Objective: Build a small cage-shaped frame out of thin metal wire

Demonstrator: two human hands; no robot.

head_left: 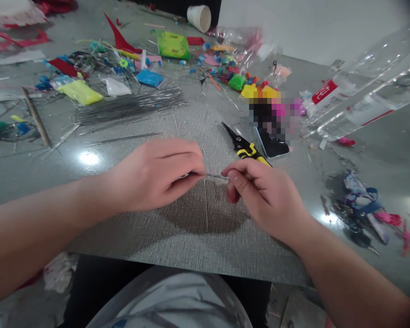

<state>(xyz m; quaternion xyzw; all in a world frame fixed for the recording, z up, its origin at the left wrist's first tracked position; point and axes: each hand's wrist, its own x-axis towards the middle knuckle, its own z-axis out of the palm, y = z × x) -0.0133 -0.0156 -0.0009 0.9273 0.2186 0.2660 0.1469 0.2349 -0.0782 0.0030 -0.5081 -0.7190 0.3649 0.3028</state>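
Note:
Between my two hands runs a short piece of thin twisted wire (214,176), held just above the table. My left hand (164,175) pinches its left end, fingers closed over it. At the other end my right hand (259,187) grips it between thumb and forefinger. A straight thin wire (205,205) crosses behind the fingertips, and I cannot tell whether it is joined to the twisted piece. Black and yellow pliers (241,142) lie just beyond my right hand, their handles partly hidden by it. A bundle of grey wires (130,107) lies beyond my left hand.
A phone (273,143) rests beside the pliers. Clear plastic bottles (355,86) lie at the right. Bright packets, including a green one (173,44), and scraps cover the far table. Keys (358,234) sit at the right, a brown stick (36,117) at the left, a white cup (198,19) at the back.

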